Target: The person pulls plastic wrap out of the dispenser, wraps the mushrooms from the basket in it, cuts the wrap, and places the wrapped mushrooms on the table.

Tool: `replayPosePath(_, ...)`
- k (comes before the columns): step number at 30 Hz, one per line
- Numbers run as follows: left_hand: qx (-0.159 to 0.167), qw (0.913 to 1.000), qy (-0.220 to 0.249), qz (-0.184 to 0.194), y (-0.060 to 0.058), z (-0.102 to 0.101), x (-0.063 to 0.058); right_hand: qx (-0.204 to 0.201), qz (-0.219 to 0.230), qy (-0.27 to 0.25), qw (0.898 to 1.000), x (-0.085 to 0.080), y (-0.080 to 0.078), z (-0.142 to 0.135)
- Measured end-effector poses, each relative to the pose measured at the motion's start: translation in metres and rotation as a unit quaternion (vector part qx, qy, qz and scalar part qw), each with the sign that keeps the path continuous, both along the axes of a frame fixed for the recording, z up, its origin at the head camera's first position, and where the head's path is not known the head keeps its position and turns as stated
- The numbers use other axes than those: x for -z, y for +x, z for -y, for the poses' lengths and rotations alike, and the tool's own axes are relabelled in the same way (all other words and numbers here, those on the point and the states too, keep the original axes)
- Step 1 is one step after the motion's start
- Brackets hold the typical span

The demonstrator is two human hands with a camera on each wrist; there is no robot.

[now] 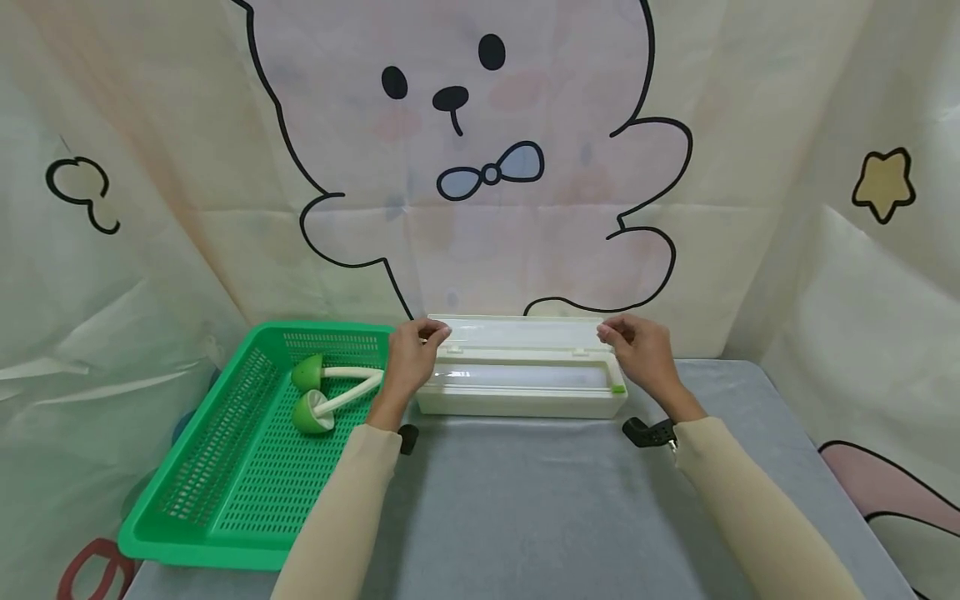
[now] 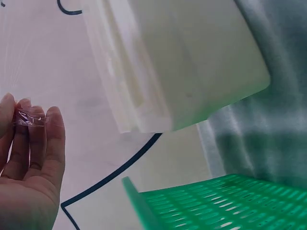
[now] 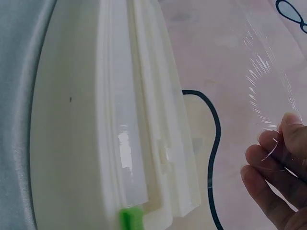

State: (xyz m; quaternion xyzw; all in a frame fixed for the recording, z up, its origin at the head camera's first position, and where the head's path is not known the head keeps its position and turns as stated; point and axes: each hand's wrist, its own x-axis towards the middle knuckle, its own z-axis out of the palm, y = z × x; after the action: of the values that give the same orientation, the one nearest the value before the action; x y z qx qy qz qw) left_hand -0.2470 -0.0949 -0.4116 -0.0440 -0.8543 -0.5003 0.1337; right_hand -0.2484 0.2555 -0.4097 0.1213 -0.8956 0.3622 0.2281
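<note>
A long cream cling film dispenser (image 1: 517, 404) lies across the back of the table with its lid (image 1: 510, 333) raised, a roll of film (image 1: 525, 377) inside and a green piece (image 3: 131, 218) at its right end. Over its left end, my left hand (image 1: 414, 354) pinches a crumpled edge of clear cling film (image 2: 33, 117) between thumb and fingers. At the right end my right hand (image 1: 643, 350) pinches the film's other side, and creased clear film (image 3: 268, 91) stretches away from those fingertips. Between the hands the sheet is nearly invisible in the head view.
On the left stands a green perforated basket (image 1: 247, 492), holding two green-capped mushroom-shaped things (image 1: 313, 412) with white stems. A grey cloth (image 1: 555, 500) covers the table. Behind hangs a printed curtain (image 1: 525, 250). A red looped handle (image 1: 93, 567) shows at lower left.
</note>
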Motion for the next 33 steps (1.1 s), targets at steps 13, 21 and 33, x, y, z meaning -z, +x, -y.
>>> replayPosePath(13, -0.002, 0.9987, 0.015, -0.050, -0.002, -0.002, -0.020, 0.019, -0.019, 0.005, 1.000, -0.023, 0.002, -0.002)
replayPosePath(21, 0.009, 0.9968, 0.049, -0.063, -0.001, -0.002, -0.035, 0.023, -0.021, -0.019, 0.999, -0.039, 0.006, -0.001)
replayPosePath(33, 0.017, 0.9938, 0.073, -0.082, 0.006, -0.001, -0.056, 0.021, -0.058, -0.042, 0.997, -0.061, 0.013, 0.001)
